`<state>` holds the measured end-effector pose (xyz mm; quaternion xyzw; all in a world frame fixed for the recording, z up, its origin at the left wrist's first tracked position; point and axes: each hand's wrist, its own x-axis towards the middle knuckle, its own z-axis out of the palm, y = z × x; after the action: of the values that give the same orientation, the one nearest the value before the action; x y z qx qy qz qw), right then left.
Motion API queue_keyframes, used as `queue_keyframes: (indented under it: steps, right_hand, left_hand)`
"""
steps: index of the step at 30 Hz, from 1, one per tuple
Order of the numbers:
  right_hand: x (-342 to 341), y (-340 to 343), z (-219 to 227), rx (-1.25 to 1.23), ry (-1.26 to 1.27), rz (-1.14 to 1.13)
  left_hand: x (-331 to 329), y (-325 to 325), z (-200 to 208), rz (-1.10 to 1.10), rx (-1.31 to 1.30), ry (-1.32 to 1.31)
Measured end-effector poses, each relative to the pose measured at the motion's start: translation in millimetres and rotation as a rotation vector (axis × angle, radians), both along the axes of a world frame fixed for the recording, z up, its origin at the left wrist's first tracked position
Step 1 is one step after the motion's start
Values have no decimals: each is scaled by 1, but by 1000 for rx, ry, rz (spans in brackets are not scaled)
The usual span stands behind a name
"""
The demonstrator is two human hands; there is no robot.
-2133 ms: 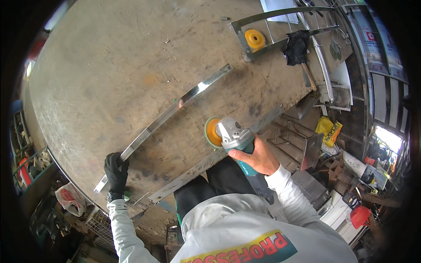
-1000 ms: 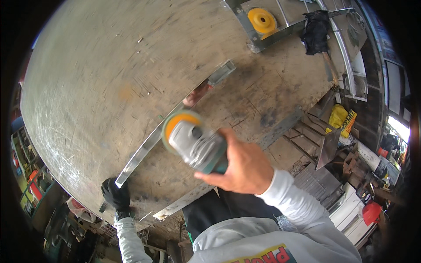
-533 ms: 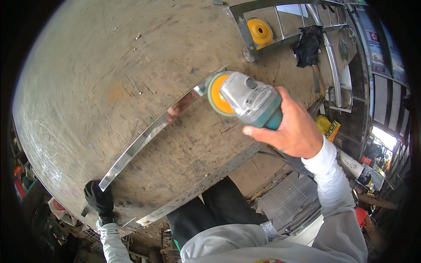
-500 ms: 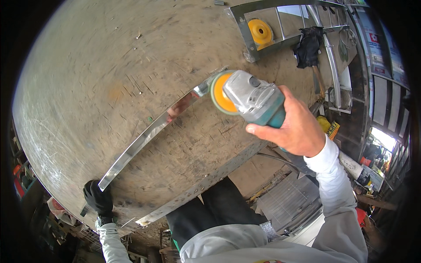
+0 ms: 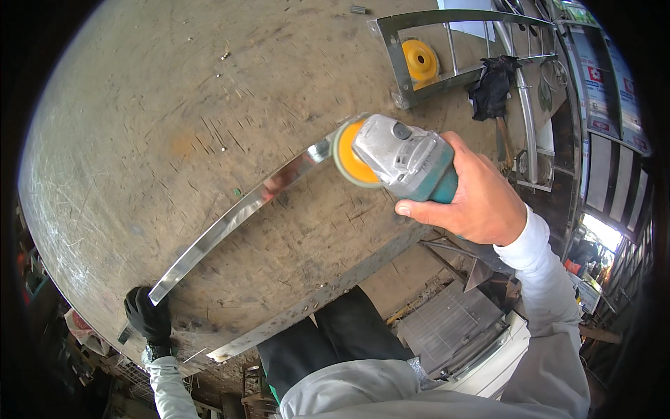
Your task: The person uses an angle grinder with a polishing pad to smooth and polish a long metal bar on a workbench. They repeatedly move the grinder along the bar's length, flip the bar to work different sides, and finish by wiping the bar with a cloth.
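My bare right hand (image 5: 481, 188) is wrapped round the body of an angle grinder (image 5: 401, 155) with a grey head and teal housing. Its yellow-centred disc (image 5: 356, 155) rests at the far end of a long, shiny metal strip (image 5: 223, 225) on the worktable. At the strip's near left end is my left hand (image 5: 148, 314) in a black glove, its fingers closed round that end. A short dark bar tip (image 5: 125, 333) sticks out beside the glove. The disc hides the strip's far end in part.
A framed metal piece with rods (image 5: 398, 63) lies at the far right, with a spare yellow disc (image 5: 420, 61) inside it. Beside it are a black cloth (image 5: 494, 87) and a curved tube (image 5: 528, 119). The table's metal edge (image 5: 328, 290) runs before my legs.
The view has shifted slightly. The grinder's disc has moved a little along the strip's far end, and both hands keep their grip.
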<state>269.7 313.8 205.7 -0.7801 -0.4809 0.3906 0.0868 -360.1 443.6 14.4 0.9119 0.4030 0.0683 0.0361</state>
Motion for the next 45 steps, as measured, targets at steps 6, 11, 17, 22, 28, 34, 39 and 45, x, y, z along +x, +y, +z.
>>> queue_keyframes:
  steps: [6,11,17,22,28,34,39,45]
  right_hand:
    - [-13,-8,-5,24,-14,-22]
    - [-58,-22,-19,83,25,-91]
    - [-88,-20,-34,130,40,-78]
    - [-90,-23,-35,117,9,-144]
    - [-76,-26,-42,219,29,-219]
    - [-62,-35,-45,225,68,-150]
    - [-70,-29,-35,91,121,-144]
    - [-51,-45,-41,257,87,-248]
  left_hand:
    - [6,-2,2,11,31,4]
    - [2,-1,3,21,-1,-6]
    - [-5,-2,-2,60,-31,22]
    - [-7,-4,1,67,-53,36]
    - [-8,-2,0,56,-61,23]
    - [-1,-2,3,53,-57,33]
    - [0,-3,5,54,-52,39]
    - [0,-3,6,63,-66,32]
